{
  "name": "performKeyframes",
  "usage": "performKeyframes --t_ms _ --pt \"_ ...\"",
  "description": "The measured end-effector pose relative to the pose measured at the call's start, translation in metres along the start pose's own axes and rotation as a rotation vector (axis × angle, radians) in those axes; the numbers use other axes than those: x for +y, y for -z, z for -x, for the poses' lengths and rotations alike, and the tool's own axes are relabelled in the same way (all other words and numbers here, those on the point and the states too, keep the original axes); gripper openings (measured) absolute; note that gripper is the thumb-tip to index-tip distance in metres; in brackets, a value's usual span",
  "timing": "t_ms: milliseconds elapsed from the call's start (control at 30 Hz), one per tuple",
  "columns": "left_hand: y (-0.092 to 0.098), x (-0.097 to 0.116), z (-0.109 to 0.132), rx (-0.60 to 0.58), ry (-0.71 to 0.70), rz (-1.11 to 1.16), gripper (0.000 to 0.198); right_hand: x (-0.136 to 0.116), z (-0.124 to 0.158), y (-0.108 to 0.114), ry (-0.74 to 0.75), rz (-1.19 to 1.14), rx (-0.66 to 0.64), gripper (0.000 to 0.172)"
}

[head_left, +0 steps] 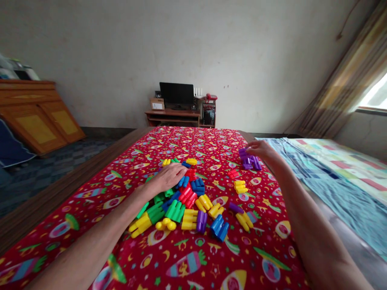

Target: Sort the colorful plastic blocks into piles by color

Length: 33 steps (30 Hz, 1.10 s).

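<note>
A loose pile of plastic building blocks in red, blue, green, yellow and purple lies on the red cloth. My left hand is over the pile's far side, fingers bent down and together. A blue block and a red block are right by its fingertips; what it grips is hidden. Farther right, my right hand has its fingers closed on a purple block. Just below that hand, more purple blocks lie grouped. A small red block and a yellow block sit nearer to me.
The patterned red cloth covers the table. To the right is a bed with a blue-green sheet. A desk with a monitor stands against the far wall, and a wooden cabinet is at the left.
</note>
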<state>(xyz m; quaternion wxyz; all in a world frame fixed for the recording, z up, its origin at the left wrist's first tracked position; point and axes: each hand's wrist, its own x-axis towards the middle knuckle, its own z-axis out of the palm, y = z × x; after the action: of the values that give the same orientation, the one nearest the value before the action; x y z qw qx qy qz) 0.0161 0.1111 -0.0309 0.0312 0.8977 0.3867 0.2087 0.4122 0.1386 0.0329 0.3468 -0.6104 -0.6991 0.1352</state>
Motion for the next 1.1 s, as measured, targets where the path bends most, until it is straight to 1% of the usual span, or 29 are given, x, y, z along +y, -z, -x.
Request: performKeyframes --t_ms 67,133,167,233,300,333,367,400,467,533,600,667,700,733,800,867,933,1000,1100 --pt "0.001 0.001 0.000 -0.014 0.005 -0.020 0.040 0.018 0.003 0.015 -0.053 0.062 -0.078 0.013" --pt "0.002 0.003 -0.001 -0.025 0.024 -0.038 0.041 0.027 0.006 0.018 -0.098 0.137 -0.116 0.011" --pt "0.003 0.005 -0.001 -0.029 0.035 -0.044 0.042 0.028 0.007 0.017 -0.117 0.177 -0.105 0.011" --pt "0.005 0.007 -0.001 -0.035 0.054 -0.045 0.044 0.024 0.008 0.012 -0.153 0.230 -0.030 0.012" --pt "0.005 0.009 -0.001 -0.034 0.057 -0.036 0.045 0.010 0.008 0.007 -0.158 0.207 0.064 0.018" --pt "0.005 0.008 -0.001 -0.029 0.055 -0.028 0.045 0.000 0.009 0.004 -0.140 0.164 0.088 0.021" --pt "0.004 0.007 0.000 -0.024 0.052 -0.020 0.044 -0.012 0.010 0.002 -0.106 0.104 0.085 0.023" --pt "0.003 0.006 0.000 -0.021 0.051 -0.011 0.044 -0.025 0.012 0.000 -0.062 0.038 0.054 0.025" --pt "0.004 0.004 -0.001 -0.007 0.060 0.006 0.042 -0.052 0.017 -0.004 0.042 -0.072 -0.064 0.028" --pt "0.009 0.010 -0.003 0.043 0.064 0.006 0.038 -0.076 0.025 -0.009 0.154 -0.113 -0.177 0.028" --pt "0.018 0.028 -0.006 0.129 0.032 -0.002 0.033 -0.093 0.031 -0.016 0.256 -0.096 -0.224 0.028" --pt "0.025 0.061 -0.008 0.196 -0.044 0.029 0.031 -0.103 0.035 -0.023 0.329 -0.074 -0.212 0.029" --pt "0.027 0.080 -0.007 0.196 -0.096 0.083 0.030 -0.106 0.037 -0.027 0.352 -0.068 -0.194 0.029" --pt "0.026 0.100 -0.005 0.164 -0.156 0.142 0.030 -0.108 0.037 -0.030 0.363 -0.064 -0.174 0.029" --pt "0.016 0.137 0.003 0.034 -0.285 0.179 0.035 -0.111 0.038 -0.033 0.361 -0.059 -0.141 0.029" --pt "-0.001 0.163 0.014 -0.112 -0.391 0.142 0.044 -0.115 0.040 -0.036 0.350 -0.055 -0.134 0.028" --pt "-0.019 0.174 0.025 -0.167 -0.414 0.128 0.044 -0.121 0.044 -0.038 0.349 -0.052 -0.158 0.027" --pt "-0.031 0.174 0.032 -0.179 -0.389 0.128 0.039 -0.126 0.047 -0.042 0.354 -0.036 -0.190 0.026" --pt "-0.037 0.168 0.033 -0.166 -0.299 0.172 0.034 -0.128 0.049 -0.049 0.371 0.008 -0.225 0.024"
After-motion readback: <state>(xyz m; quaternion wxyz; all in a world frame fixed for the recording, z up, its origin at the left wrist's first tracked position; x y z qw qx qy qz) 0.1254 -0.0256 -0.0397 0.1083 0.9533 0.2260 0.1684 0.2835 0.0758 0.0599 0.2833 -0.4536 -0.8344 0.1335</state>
